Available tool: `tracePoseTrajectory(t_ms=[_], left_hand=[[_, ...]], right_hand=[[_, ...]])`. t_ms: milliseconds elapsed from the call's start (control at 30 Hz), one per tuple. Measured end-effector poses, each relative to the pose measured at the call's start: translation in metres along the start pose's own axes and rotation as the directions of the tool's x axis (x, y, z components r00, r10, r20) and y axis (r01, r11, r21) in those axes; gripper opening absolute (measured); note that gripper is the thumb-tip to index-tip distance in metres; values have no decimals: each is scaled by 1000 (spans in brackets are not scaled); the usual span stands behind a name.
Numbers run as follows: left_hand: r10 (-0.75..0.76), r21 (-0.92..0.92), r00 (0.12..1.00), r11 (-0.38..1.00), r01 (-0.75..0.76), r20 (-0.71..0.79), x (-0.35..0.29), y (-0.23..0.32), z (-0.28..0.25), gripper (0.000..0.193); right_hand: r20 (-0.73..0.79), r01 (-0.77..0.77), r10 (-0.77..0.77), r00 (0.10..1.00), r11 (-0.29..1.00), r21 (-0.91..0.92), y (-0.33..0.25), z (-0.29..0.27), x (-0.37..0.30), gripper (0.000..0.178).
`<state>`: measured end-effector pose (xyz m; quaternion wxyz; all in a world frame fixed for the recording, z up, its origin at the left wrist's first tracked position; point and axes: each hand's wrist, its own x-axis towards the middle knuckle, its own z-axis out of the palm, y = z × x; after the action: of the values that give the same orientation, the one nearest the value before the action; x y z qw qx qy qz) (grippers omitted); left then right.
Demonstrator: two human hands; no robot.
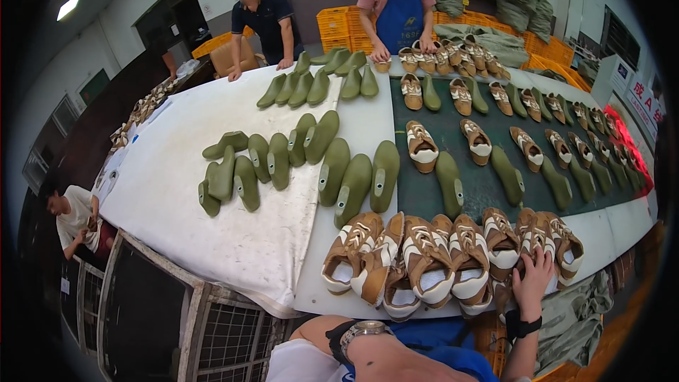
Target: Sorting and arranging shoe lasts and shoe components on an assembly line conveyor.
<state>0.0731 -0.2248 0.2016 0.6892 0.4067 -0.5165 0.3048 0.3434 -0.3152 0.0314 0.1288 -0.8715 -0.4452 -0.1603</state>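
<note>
Brown sneakers with white stripes and laces (pixel 428 258) stand crowded along the near edge of the table. My right hand (pixel 534 279), with a black band at its wrist, grips a brown sneaker (pixel 532 230) at the right of this cluster, fingers curled over its heel end. My left forearm crosses low in the head view, a metal watch (pixel 366 328) on the wrist. Only a part of my left hand (pixel 315 331) shows below the table edge, and its fingers are hidden. Nearest beyond the cluster lie green shoe lasts (pixel 353 189).
A green conveyor belt (pixel 477 184) carries rows of sneakers and lasts (pixel 449 182) off to the right. More lasts (pixel 279 159) lie on the white table cover (pixel 163 191). Two people stand across the table, one touching sneakers (pixel 424 60); another sits at far left. Orange crates (pixel 338 25) stand behind.
</note>
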Motion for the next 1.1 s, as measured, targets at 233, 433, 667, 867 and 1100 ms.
tracePoseTrajectory(t_ms=[233, 433, 667, 867, 1100], left_hand=[[-628, 414, 778, 715, 563, 28, -19, 26, -45, 31], [-203, 528, 488, -370, 764, -849, -128, 60, -111, 45], [-71, 173, 157, -430, 886, -985, -216, 83, -123, 50], [16, 67, 76, -327, 943, -997, -235, 106, -114, 49], [-26, 188, 199, -473, 861, -980, -201, 80, -94, 64]], right_hand=[[-89, 121, -97, 991, 938, 325, 12, -4, 23, 37], [-135, 5, 74, 988, 863, 505, 16, -46, 0, 31], [-23, 271, -313, 950, 781, 563, -39, -23, -18, 50], [-148, 463, -461, 875, 705, 538, -98, 7, -11, 61], [153, 339, -518, 842, 728, 596, -94, 10, 2, 54]])
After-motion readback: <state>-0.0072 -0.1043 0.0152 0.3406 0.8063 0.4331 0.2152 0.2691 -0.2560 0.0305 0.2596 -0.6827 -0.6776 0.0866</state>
